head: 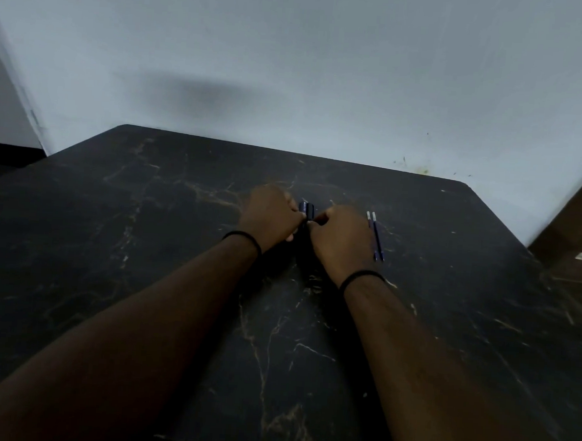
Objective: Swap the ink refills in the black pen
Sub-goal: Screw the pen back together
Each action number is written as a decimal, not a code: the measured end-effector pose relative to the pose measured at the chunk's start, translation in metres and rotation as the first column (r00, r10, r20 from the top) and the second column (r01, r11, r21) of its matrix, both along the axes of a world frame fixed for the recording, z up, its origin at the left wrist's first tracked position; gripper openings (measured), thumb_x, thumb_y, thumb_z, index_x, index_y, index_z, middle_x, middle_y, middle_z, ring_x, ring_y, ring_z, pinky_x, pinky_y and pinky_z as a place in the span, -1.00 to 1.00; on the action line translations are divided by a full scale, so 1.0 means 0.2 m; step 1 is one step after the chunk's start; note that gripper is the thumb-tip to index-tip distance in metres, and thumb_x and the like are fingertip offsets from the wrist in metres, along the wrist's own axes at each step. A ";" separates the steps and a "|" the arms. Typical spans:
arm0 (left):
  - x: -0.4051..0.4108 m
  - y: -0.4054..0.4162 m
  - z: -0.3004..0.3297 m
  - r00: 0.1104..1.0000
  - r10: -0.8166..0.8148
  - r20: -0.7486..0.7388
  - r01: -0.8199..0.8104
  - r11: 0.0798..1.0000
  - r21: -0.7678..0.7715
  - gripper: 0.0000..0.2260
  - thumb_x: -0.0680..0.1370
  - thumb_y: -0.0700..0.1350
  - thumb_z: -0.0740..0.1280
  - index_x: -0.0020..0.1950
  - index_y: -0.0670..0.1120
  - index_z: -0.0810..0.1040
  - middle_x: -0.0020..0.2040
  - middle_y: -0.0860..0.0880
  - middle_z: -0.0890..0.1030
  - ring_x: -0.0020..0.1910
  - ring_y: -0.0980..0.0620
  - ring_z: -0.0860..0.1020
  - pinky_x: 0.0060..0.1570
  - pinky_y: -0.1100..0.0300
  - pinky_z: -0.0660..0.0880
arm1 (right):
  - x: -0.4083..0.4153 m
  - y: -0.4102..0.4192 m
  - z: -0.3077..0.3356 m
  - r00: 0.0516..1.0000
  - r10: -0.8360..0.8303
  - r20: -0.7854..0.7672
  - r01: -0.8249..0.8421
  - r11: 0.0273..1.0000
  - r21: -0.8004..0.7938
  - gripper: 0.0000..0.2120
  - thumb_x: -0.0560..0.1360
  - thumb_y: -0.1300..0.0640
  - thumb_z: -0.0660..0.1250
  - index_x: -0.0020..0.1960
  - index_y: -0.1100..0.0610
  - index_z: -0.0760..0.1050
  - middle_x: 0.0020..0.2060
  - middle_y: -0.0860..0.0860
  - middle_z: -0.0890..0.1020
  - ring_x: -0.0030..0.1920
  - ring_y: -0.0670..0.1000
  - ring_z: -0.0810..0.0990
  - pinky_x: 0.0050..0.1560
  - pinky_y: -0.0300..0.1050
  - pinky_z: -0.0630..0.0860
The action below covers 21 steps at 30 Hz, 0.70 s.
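Both hands meet over the middle of the dark marble table (145, 245). My left hand (269, 215) and my right hand (339, 237) have their fingers curled round the black pen (306, 209), whose dark upper end sticks up between them. Most of the pen is hidden by the fingers. Two thin ink refills (376, 237) with dark blue bodies and pale tips lie side by side on the table just right of my right hand, pointing away from me.
A pale wall rises right behind the table's far edge. At the far right stands brown wooden furniture (574, 237) with a small white object on it. Each wrist wears a thin black band.
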State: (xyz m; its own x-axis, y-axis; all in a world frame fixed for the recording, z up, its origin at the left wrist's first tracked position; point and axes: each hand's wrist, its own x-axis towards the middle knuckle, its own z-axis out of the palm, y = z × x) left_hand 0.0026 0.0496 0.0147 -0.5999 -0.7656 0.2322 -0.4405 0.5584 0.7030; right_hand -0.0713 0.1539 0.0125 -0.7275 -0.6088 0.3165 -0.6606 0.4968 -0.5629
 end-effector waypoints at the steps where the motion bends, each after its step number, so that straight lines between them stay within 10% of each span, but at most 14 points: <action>1: -0.01 0.00 0.00 1.000 0.001 -0.001 -0.001 1.000 0.006 -0.81 0.52 -0.09 0.41 -0.24 -0.15 0.65 -0.38 -0.07 0.68 -0.57 0.19 0.56 -0.48 0.39 0.46 | 0.00 0.00 0.00 1.000 0.002 -0.003 -0.002 1.000 -0.003 -0.81 0.48 0.05 0.36 -0.10 0.14 0.70 -0.18 0.09 0.70 -0.13 0.11 0.65 -0.12 -0.09 0.57; 21: -0.02 -0.01 -0.02 1.000 0.000 -0.010 0.000 0.999 0.035 -0.79 0.54 -0.07 0.40 -0.23 -0.14 0.65 -0.42 -0.01 0.63 -0.61 0.25 0.51 -0.58 0.47 0.35 | -0.02 -0.01 -0.02 0.998 -0.021 0.065 0.025 0.998 -0.053 -0.79 0.45 -0.05 0.41 -0.02 0.06 0.67 -0.10 0.04 0.70 -0.06 0.07 0.65 -0.03 -0.05 0.59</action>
